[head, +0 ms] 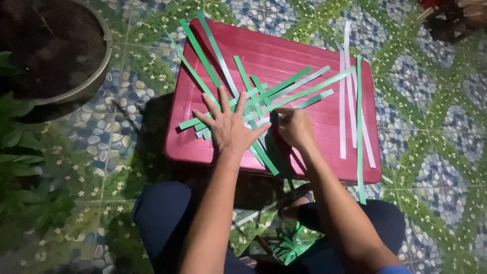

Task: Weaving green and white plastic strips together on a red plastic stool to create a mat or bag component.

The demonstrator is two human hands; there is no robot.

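Several long green and pale strips (264,94) lie crossed in a loose weave on a dark red plastic lid (284,56). My left hand (229,127) presses flat on the crossing strips with its fingers spread. Just to its right, my right hand (294,127) pinches the end of a green strip at the middle of the weave. Separate white and green strips (352,101) lie side by side near the lid's right edge, one green strip hanging over the front.
The red lid rests on a tiled floor (431,127) with a pebble and leaf pattern. A large round pot (99,66) with dark soil stands at the upper left, with plant leaves (20,147) below it. More green strips (291,246) lie between my knees.
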